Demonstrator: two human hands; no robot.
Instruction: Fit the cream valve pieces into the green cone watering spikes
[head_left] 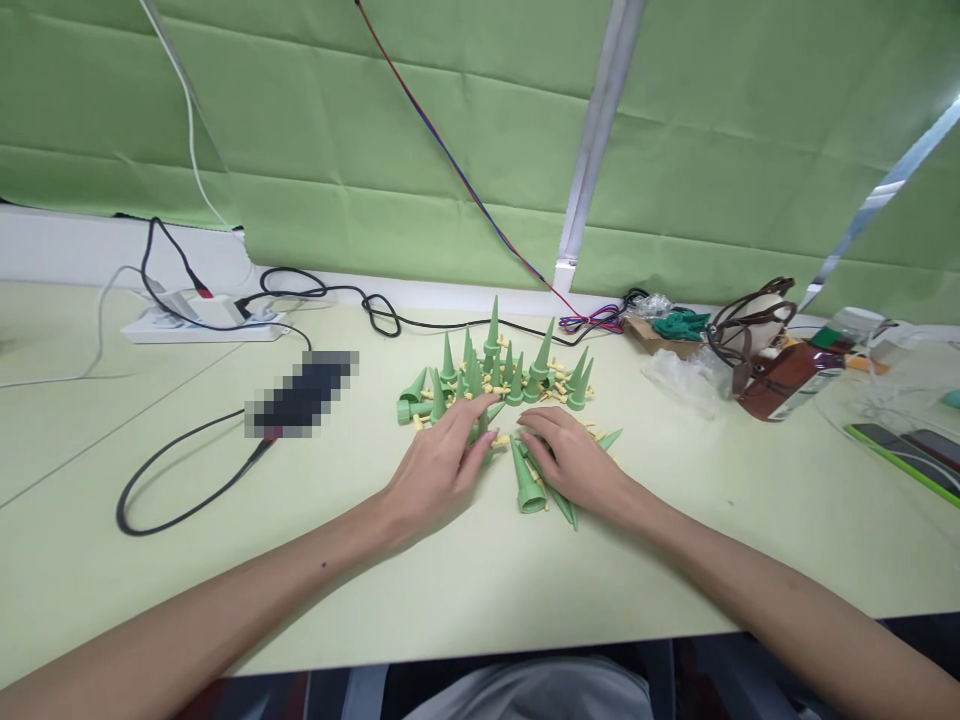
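Several green plastic cone-shaped spikes (538, 365) with small yellow nozzle-like pieces stand and lie grouped on the table. My left hand (442, 455) rests at the front left of the group, its thumb and fingers apart around a few green pieces that it partly hides. On the right, my right hand (577, 455) lies over a smaller heap of spikes, fingers stretched and slightly bent. A loose green cone (527, 480) shows its hollow base towards me, beside the right fingers. What lies beneath both palms is hidden.
On the left are a blurred-out dark device (304, 393) on a looped black cable and a white power strip (202, 325). To the right stand a tilted brown bottle (795, 375), clear plastic wrap (686, 380), a cardboard box (660, 335) and phones (900, 450).
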